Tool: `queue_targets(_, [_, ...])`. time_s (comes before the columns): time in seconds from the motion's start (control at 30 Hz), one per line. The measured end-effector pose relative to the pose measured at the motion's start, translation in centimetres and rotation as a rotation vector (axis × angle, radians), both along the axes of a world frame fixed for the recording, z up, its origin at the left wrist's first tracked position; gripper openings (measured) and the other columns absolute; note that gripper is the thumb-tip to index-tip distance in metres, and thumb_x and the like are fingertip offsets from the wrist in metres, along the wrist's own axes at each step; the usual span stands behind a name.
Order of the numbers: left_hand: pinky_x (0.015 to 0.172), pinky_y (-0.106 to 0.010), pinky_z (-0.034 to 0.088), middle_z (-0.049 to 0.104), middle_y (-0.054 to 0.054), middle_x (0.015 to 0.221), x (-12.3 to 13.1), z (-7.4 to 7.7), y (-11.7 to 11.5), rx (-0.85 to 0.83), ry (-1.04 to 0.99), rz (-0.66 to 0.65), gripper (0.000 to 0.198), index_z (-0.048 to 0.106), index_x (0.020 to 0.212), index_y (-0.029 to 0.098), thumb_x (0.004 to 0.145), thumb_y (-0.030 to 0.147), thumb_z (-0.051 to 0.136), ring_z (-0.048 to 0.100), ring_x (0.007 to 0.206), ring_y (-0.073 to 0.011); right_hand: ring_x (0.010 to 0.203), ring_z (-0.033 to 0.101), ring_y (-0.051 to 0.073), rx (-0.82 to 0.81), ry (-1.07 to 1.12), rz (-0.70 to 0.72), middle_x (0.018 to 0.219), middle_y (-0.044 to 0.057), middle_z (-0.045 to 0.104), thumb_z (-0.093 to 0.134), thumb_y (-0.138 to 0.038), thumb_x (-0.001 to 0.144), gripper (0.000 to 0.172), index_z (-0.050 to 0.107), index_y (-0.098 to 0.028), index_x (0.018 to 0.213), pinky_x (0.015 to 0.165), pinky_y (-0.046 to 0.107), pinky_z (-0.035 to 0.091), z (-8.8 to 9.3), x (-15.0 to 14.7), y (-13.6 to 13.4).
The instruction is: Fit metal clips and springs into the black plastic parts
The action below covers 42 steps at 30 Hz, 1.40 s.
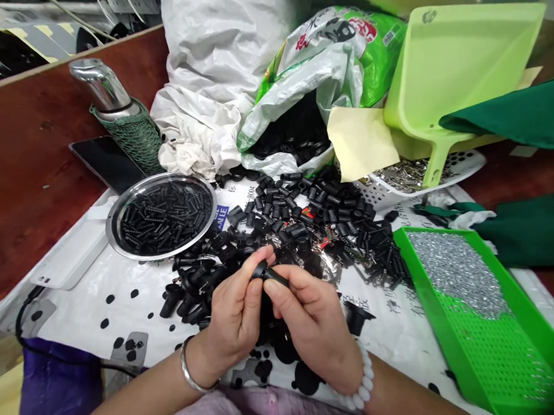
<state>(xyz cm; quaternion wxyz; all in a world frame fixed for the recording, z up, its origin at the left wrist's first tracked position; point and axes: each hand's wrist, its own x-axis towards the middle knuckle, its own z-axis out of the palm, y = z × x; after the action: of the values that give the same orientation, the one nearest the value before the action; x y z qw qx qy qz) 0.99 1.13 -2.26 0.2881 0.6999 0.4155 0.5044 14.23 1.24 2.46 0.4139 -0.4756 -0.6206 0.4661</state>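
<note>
"Location of the tubular black plastic piece (275, 276), flared at one end?"

"Between both hands, equally near; long axis crosswise, flared end leftward. Left hand (237, 303) pinches that end; right hand (319, 321) pinches the narrower body."

"Clearance?"

"Loose black plastic tubes (299, 231) crowd ahead; black-spotted white sheet (158, 341) leftward; green perforated plastic tray (499, 356) bounds the right."
</note>
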Motion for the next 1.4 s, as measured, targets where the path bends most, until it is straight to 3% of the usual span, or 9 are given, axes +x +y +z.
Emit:
queue_targets(0.2, [0.097,-0.029,0.044,0.056,-0.01,0.124,-0.4,0.1,0.3,0.1,0.103,0.066,0.042,0.039,0.132,0.016,0.091,0.013,0.037,0.056,0.11,-0.0173,0.037,0.029,0.003,-0.445,0.331,0.024,0.045,-0.007,0.04,0.054,-0.034,0.082,0.033,0.045,-0.017,0.055,0.035,0.018,0.021,-0.1,-0.7,0.4])
queue_targets(0.43, [0.095,-0.03,0.046,0.057,-0.01,0.123,-0.4,-0.3,0.2,0.087,0.074,0.073,0.04,0.04,0.132,0.016,0.091,0.014,0.036,0.057,0.109,-0.0176,0.029,0.02,0.002,-0.589,0.449,0.082,0.045,-0.01,0.036,0.044,-0.044,0.083,0.029,0.043,-0.019,0.068,0.028,0.017,0.017,0.0,-1.0,0.5])
queue_targets(0.63, [0.097,-0.031,0.045,0.053,-0.011,0.127,-0.4,-0.2,0.7,0.165,0.171,0.019,0.045,0.037,0.134,0.016,0.089,0.011,0.038,0.055,0.112,-0.0182,0.031,0.029,0.003,-0.478,0.33,0.1,0.046,-0.006,0.043,0.04,-0.049,0.087,0.04,0.045,-0.017,0.064,0.03,0.016,0.021,-0.6,-0.1,0.3])
queue_targets(0.73, [0.095,-0.029,0.046,0.056,-0.01,0.124,-0.3,-0.1,0.6,0.149,0.187,0.013,0.044,0.038,0.133,0.016,0.09,0.011,0.038,0.056,0.11,-0.0167,0.038,0.039,0.005,-0.387,0.221,0.093,0.054,-0.005,0.048,0.041,-0.046,0.089,0.033,0.054,-0.016,0.083,0.035,0.017,0.028,-0.6,0.9,-0.3])
queue_targets(0.83, [0.094,-0.028,0.047,0.058,-0.01,0.122,-0.1,0.0,0.5,0.105,0.153,0.023,0.041,0.039,0.132,0.016,0.091,0.013,0.036,0.058,0.108,-0.016,0.047,0.044,0.008,-0.077,-0.107,0.039,0.057,-0.006,0.049,0.046,-0.035,0.089,0.023,0.052,-0.018,0.102,0.046,0.019,0.036,-0.6,1.6,-0.9])
queue_targets(0.93, [0.094,-0.028,0.047,0.058,-0.01,0.121,0.0,0.1,0.5,0.069,0.141,0.018,0.04,0.04,0.131,0.016,0.091,0.014,0.035,0.058,0.107,-0.0159,0.052,0.049,0.012,0.302,-0.495,-0.004,0.06,-0.001,0.054,0.041,-0.029,0.091,0.02,0.055,-0.015,0.088,0.051,0.023,0.037,-0.7,1.7,-1.0])
queue_targets(1.0, [0.094,-0.029,0.047,0.059,-0.01,0.121,0.1,0.1,0.5,0.049,0.134,0.013,0.039,0.04,0.13,0.016,0.092,0.015,0.034,0.059,0.107,-0.0164,0.056,0.051,0.015,0.412,-0.599,-0.037,0.066,0.005,0.058,0.038,-0.029,0.091,0.026,0.056,-0.014,0.081,0.053,0.026,0.036,-0.8,1.5,-0.9])
queue_targets(1.13, [0.093,-0.029,0.048,0.059,-0.011,0.12,0.1,0.3,0.5,0.051,0.113,-0.017,0.038,0.041,0.13,0.015,0.092,0.016,0.035,0.059,0.105,-0.017,0.057,0.05,0.017,0.413,-0.595,-0.027,0.064,0.008,0.057,0.041,-0.031,0.088,0.027,0.057,-0.015,0.074,0.054,0.028,0.033,-0.7,1.4,-0.4])
queue_targets(1.4, [0.092,-0.028,0.048,0.06,-0.011,0.118,-0.2,0.6,0.8,0.112,0.155,0.0,0.038,0.043,0.128,0.014,0.091,0.014,0.036,0.06,0.104,-0.0166,0.046,0.035,0.009,0.154,-0.291,0.061,0.052,-0.005,0.038,0.038,-0.027,0.089,0.027,0.036,-0.021,0.063,0.047,0.024,0.028,-0.3,1.0,0.1])
